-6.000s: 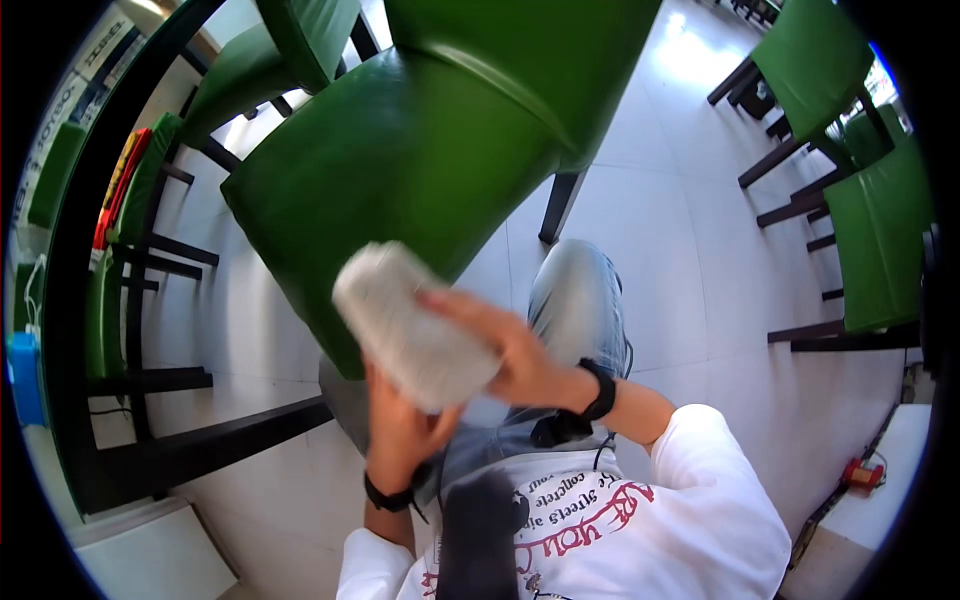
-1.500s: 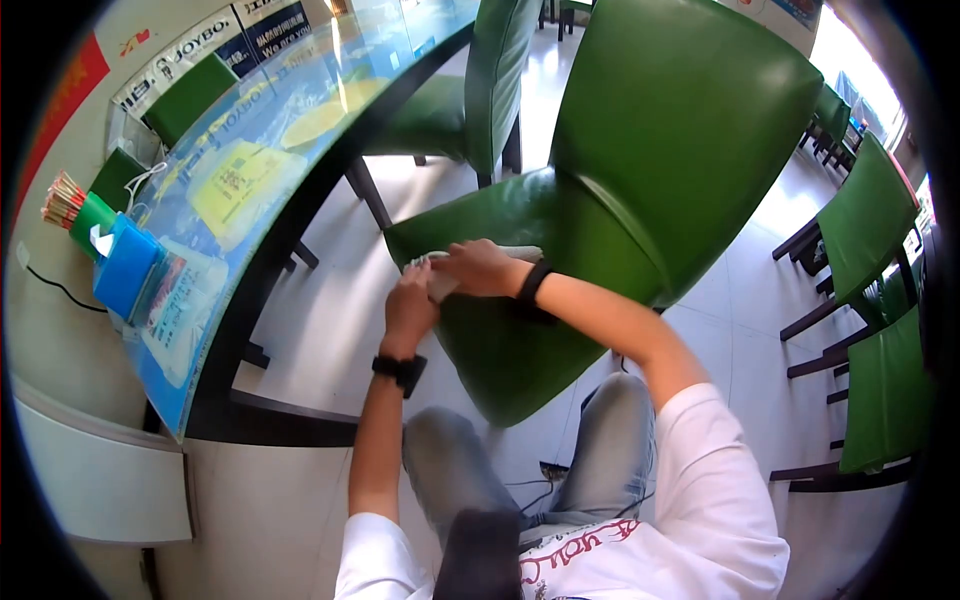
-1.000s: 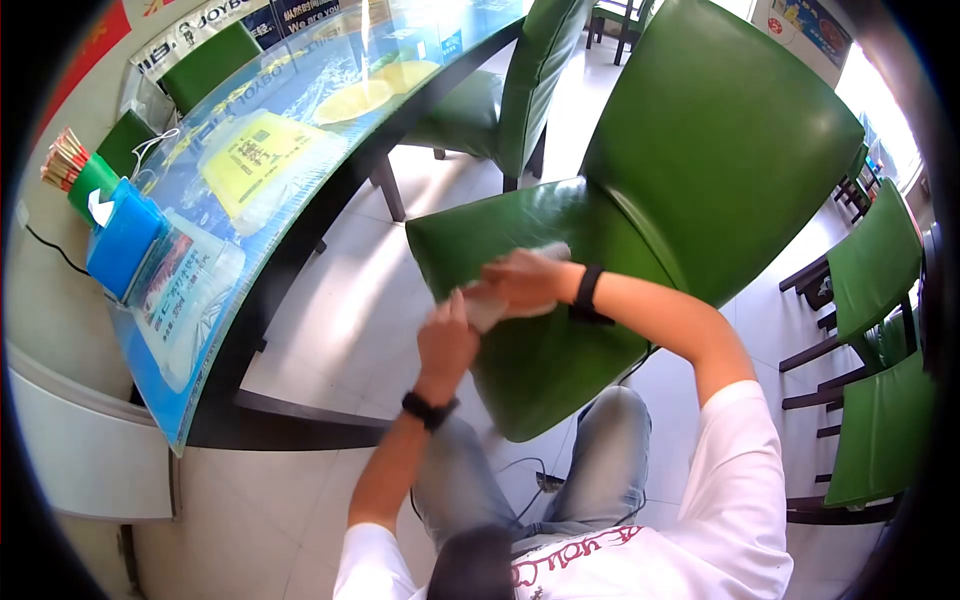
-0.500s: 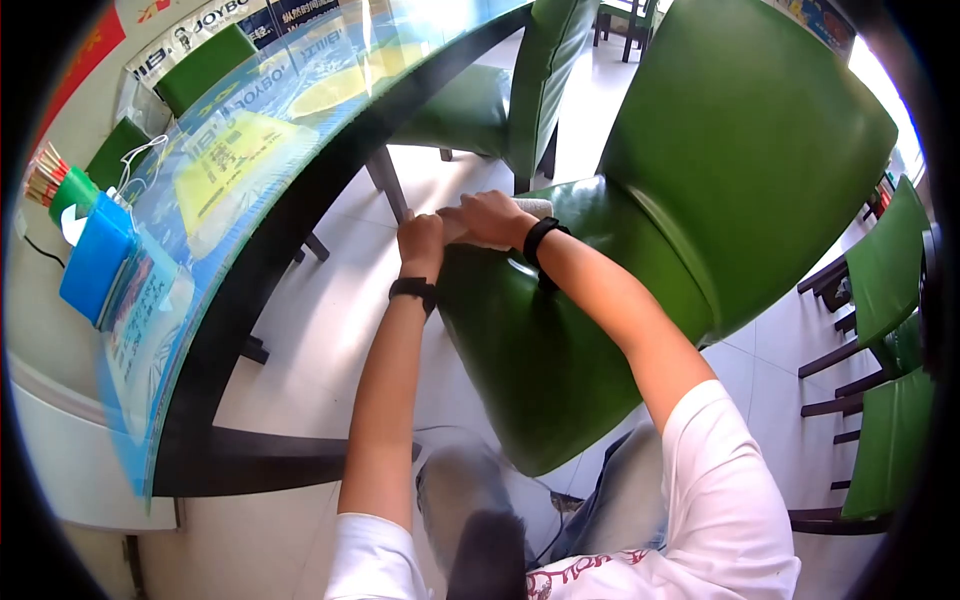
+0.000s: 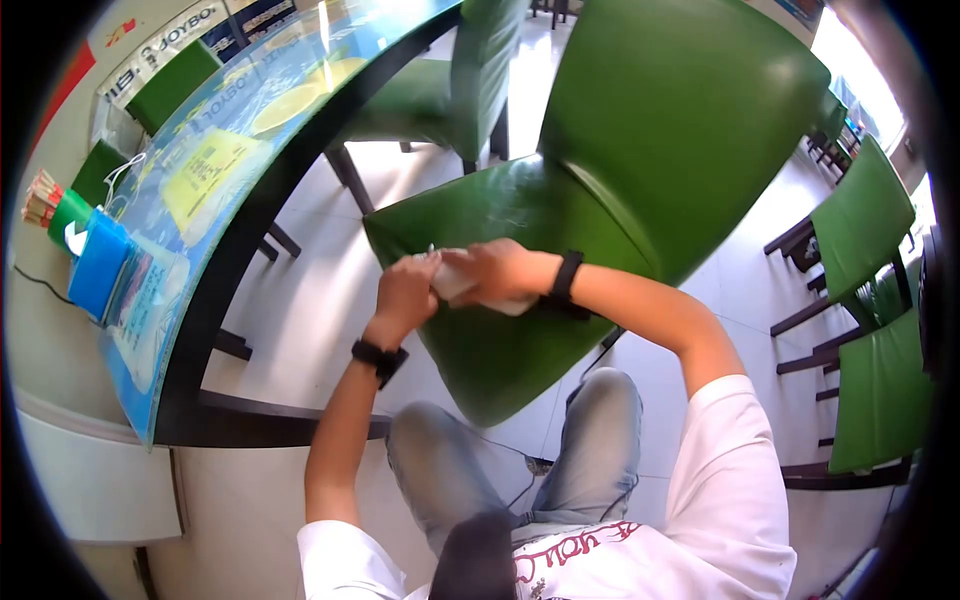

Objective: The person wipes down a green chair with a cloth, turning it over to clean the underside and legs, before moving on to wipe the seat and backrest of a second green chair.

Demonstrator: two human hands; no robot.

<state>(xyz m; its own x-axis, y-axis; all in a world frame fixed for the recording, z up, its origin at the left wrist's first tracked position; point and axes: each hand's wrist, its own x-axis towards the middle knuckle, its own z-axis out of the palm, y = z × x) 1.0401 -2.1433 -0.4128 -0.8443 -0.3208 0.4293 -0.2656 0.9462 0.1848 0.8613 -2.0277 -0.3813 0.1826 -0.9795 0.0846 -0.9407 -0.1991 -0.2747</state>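
Note:
Both hands are closed on a crumpled white cloth [image 5: 455,282] in front of me. My left hand [image 5: 406,292] grips its left end in a fist, and my right hand [image 5: 503,272] wraps round the rest, slightly blurred. Part of the cloth hangs out below the right palm; the fingers hide much of it. Behind and below the hands is the green padded seat [image 5: 490,205] of a chair, which they overlap in this view. The chair's tall green backrest [image 5: 680,130] rises beyond to the right.
A glass-topped table [image 5: 215,265] with a dark edge runs along my left. On it stand a blue tissue box [image 5: 98,270] and a green holder [image 5: 70,215] of chopsticks. More green chairs [image 5: 880,390] line the right side; another green chair [image 5: 475,85] stands ahead.
Both hands, with the cloth, have come back closer to my body over the seat. My right elbow is more bent, and the view has shifted slightly.

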